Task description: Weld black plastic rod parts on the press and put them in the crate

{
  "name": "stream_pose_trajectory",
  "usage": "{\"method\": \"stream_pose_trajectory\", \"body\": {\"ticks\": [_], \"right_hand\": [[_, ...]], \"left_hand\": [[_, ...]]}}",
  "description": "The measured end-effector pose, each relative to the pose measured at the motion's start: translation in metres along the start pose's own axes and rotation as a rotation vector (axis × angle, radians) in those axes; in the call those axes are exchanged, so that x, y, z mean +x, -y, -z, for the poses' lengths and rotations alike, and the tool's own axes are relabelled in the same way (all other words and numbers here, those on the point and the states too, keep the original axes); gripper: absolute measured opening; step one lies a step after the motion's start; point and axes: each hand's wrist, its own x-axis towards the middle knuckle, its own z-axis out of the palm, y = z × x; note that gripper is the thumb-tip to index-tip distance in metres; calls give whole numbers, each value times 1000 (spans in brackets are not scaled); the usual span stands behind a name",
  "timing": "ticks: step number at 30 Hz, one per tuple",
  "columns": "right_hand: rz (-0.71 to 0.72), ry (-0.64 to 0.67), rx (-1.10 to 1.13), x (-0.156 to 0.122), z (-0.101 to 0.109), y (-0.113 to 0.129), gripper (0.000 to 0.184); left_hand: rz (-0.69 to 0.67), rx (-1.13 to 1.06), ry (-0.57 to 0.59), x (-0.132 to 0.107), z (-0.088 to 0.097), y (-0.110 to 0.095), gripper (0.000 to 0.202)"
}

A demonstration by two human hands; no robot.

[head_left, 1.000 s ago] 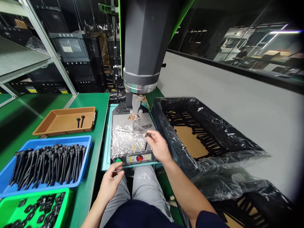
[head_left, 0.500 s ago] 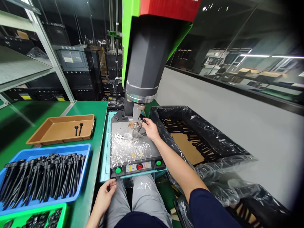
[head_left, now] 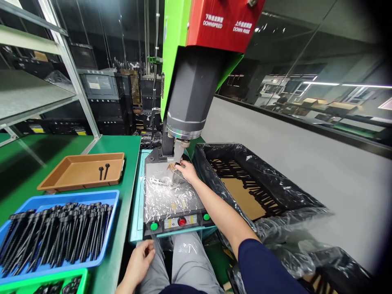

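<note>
My right hand (head_left: 187, 171) is closed at the metal fixture (head_left: 176, 175) on the machine's base. Its fingers pinch the black head of a rod-like plastic part (head_left: 177, 164), most of which is hidden. Just above the fingers is the grey metal tip (head_left: 179, 150) of the machine's black head (head_left: 190, 90). My left hand (head_left: 141, 261) hangs by the front edge of the base, near the left green button (head_left: 153, 226). Its fingers are loosely bent, thumb apart, with nothing in them.
On the green table at left, a brown tray (head_left: 55, 181) bears two black headed rods. A blue tray (head_left: 114, 212) holds many similar rods, and a green tray (head_left: 84, 281) black pieces. To my right stands a plastic-lined bin (head_left: 275, 183) with black rods on cardboard.
My right hand has brought the black part slightly leftward and in against the fixture. My left hand has shifted little. The view has tilted up, showing more of the red housing.
</note>
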Motion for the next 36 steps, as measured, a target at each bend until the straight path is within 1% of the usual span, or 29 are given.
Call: {"method": "stream_pose_trajectory", "body": {"ticks": [2,6,8,11,14,18,21,22,24,26,27,29,32,34,36], "right_hand": [[-50,0,47,5,-4,1,24],[-146,90,172,10,-4,3,29],[-135,127,188,10,0,5,33],[-115,142,158,11,5,6,29],[-169,130,137,12,5,6,25],[-208,103,192,13,-1,5,26],[-153,84,214,8,0,2,26],[-126,62,221,5,2,1,27],[-78,-23,208,-7,9,-4,31],[-30,-95,118,-22,16,-10,34],[-1,-98,40,-30,19,-12,36],[49,-46,-155,-45,22,-16,40],[48,45,-407,-57,19,-17,56],[38,85,-488,-61,13,-16,71],[58,99,-531,-64,7,-15,87]], "left_hand": [[-6,27,13,0,0,-1,39],[-15,54,20,-2,2,-5,38],[-14,61,20,-3,3,-8,38],[-12,72,25,-3,4,-13,38],[-12,80,29,-2,4,-15,37],[-22,92,33,0,2,-12,38],[-40,98,28,1,3,-10,37],[-41,95,20,0,4,-9,37],[-36,87,-3,-1,5,-9,38],[-23,77,-26,-1,6,-9,38],[-18,71,-34,-1,6,-9,37],[-13,54,-39,0,5,-10,37],[-18,24,-45,2,6,-11,37],[-8,6,-71,4,8,-10,39],[11,-21,-112,4,10,-8,43]]}}
